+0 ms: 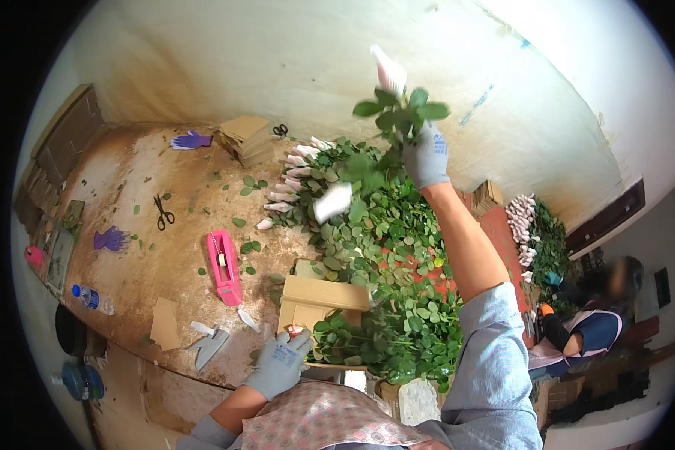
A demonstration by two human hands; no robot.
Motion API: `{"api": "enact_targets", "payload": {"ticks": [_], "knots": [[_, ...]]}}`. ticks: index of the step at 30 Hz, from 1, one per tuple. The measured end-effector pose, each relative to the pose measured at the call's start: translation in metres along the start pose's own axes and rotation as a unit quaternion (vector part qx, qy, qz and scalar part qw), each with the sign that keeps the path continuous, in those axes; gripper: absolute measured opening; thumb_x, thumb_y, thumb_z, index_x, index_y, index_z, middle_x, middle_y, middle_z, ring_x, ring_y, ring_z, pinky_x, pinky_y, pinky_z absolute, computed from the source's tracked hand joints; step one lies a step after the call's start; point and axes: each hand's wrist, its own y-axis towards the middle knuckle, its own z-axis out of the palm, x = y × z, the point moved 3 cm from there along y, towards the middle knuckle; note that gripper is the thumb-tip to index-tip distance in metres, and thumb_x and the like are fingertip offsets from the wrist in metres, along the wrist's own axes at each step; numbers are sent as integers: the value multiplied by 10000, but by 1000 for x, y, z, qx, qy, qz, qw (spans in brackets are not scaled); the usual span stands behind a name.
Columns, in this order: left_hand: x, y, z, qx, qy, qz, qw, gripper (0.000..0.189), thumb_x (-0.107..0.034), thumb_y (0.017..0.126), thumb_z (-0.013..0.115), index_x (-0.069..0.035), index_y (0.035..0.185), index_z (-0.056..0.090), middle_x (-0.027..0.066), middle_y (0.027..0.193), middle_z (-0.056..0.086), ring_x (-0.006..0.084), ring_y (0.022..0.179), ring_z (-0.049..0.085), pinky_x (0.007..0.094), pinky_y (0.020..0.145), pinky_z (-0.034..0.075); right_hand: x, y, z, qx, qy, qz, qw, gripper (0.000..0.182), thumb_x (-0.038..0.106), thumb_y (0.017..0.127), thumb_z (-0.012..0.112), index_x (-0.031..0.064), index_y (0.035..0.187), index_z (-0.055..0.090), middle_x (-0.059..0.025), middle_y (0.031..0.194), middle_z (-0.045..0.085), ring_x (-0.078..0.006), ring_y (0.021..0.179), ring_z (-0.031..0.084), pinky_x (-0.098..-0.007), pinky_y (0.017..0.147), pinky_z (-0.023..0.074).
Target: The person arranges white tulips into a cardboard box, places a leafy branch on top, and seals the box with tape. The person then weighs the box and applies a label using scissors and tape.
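My right hand [427,154], in a grey work glove, is raised towards the wall and grips the leafy stem of a rose [390,73] whose bud wears a white sleeve. Another white-sleeved bud [333,202] shows blurred over the leaves below. At the table's near edge my left hand [281,360], gloved in grey too, rests at an open cardboard box [326,293]. Its fingers are at a reddish bud [295,330]; whether they grip it is unclear. Leafy stems [416,326] lie across the box. Beyond them lie a heap of leaves and a row of sleeved roses [292,174].
On the table [191,270] are a pink tape dispenser [225,270], black scissors [163,212], purple gloves [191,140], a scraper-like tool [211,347], a water bottle [93,299] and stacked cardboard [247,140]. At right are more sleeved roses [522,225] and a person [585,337].
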Motion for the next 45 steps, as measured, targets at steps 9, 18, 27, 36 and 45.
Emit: {"api": "enact_targets", "payload": {"ticks": [9,18,27,36,45], "knots": [[-2,1,0,7,64,8,998,475,-187,794,687,-91,1258,657,44,1371,588,289,1082,563,471,894,493,29,-4,65,304,-176,-93,932,148,165,936,601,108,1032,698,-163,1019,710,-385,926,698,-494,828,569],[1,1,3,20,0,-16,1000,498,-172,808,653,-80,1297,635,65,1401,572,309,1127,548,450,910,464,94,30,-25,131,-218,-177,951,127,130,934,593,138,1046,652,-132,979,670,-335,860,705,-449,720,560],[2,-1,5,43,-36,-48,997,561,-173,835,661,-86,1386,596,72,1473,533,313,1202,516,442,935,451,131,-207,-69,352,-278,-243,860,147,146,833,646,113,975,623,-64,865,552,-239,759,617,-387,636,508],[2,2,8,36,5,-33,999,542,-137,818,659,-83,1357,635,35,1478,556,276,1069,541,445,943,447,87,-364,-17,535,-168,-93,823,270,143,938,554,86,1190,631,-127,961,648,-290,824,703,-425,659,549],[0,2,7,51,-14,-57,997,570,-157,804,718,-83,1362,624,57,1457,550,304,1108,540,497,1070,417,150,-293,-18,487,-61,-94,866,230,161,934,570,52,1135,588,-125,942,657,-288,783,704,-408,633,561]]}}
